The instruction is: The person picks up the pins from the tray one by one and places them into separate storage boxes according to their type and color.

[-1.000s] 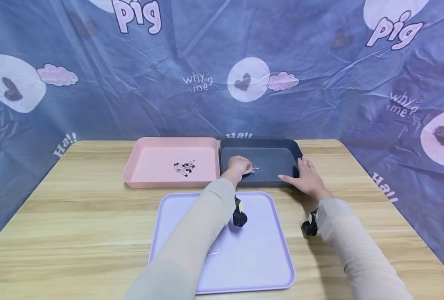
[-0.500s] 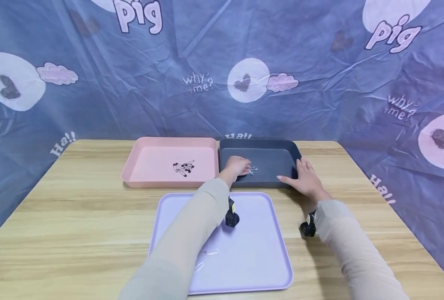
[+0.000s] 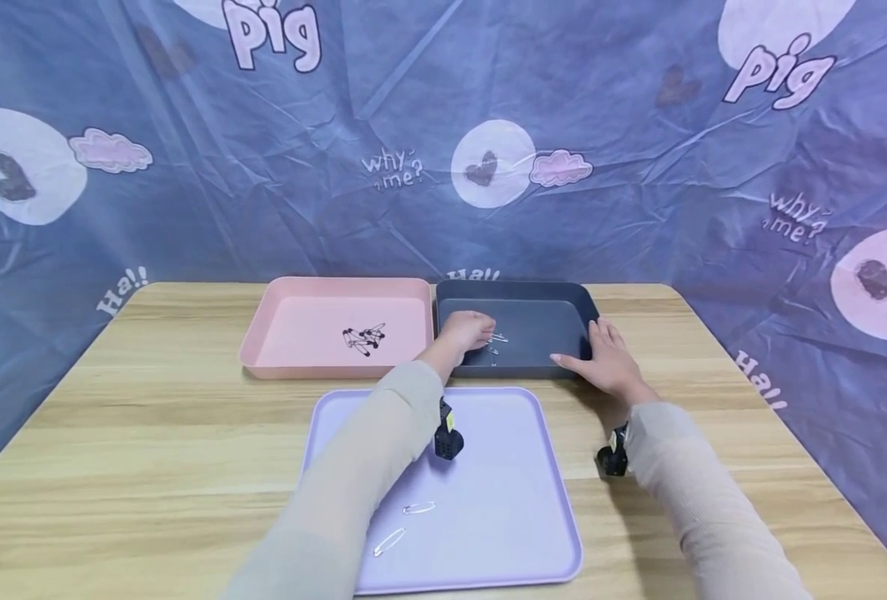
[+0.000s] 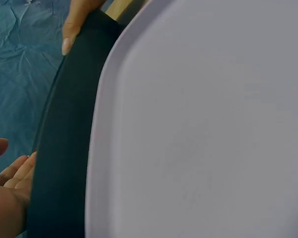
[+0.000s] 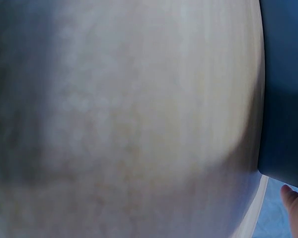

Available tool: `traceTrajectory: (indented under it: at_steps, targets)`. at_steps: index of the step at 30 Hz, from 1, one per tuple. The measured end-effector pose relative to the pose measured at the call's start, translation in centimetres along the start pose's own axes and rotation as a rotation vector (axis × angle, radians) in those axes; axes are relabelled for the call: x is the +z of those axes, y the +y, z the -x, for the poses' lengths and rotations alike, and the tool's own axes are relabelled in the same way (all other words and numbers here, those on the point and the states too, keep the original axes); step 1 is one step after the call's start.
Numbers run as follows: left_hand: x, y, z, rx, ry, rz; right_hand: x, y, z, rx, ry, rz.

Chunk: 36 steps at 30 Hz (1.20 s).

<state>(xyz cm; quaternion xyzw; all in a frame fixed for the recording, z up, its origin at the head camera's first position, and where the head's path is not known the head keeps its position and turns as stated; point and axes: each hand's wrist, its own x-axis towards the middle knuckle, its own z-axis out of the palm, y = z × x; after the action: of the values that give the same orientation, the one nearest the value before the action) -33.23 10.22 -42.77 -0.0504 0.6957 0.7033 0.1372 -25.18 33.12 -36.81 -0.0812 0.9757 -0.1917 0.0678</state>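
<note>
My left hand is inside the dark tray, beside a few small silver safety pins. In the left wrist view, the fingers of the left hand are loosely extended with the thumb apart, and nothing shows between them. My right hand rests at the dark tray's right front corner, thumb stretched over the front rim and fingers along the right wall. Two silver safety pins, one farther back and one nearer, lie apart on the lilac tray.
A pink tray stands left of the dark one and holds a pile of black safety pins. Both stand behind the lilac tray on a wooden table. A printed blue cloth hangs behind the table.
My left hand has drawn slightly left inside the dark tray, leaving more silver safety pins visible there. The left sleeve has shifted, uncovering the two pins on the lilac tray. The right hand stays put.
</note>
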Motion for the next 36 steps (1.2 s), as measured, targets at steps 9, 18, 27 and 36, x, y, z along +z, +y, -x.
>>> traceTrajectory:
  at_steps: [9, 18, 27, 36]
  targets:
    - [-0.8, 7.5, 9.6, -0.092, -0.080, 0.041, 0.0, 0.0, 0.0, 0.002, -0.005, 0.002]
    - [-1.7, 8.9, 12.2, -0.085, -0.151, 0.056, 0.0, 0.0, 0.0, 0.003, -0.004, -0.003]
    - [-2.6, 8.1, 12.6, -0.081, -0.226, 0.081, 0.0, 0.4, 0.0, 0.008, -0.006, -0.011]
    - [-3.1, 7.9, 14.3, -0.071, -0.269, 0.071, 0.1, 0.5, 0.0, 0.001, -0.001, -0.016]
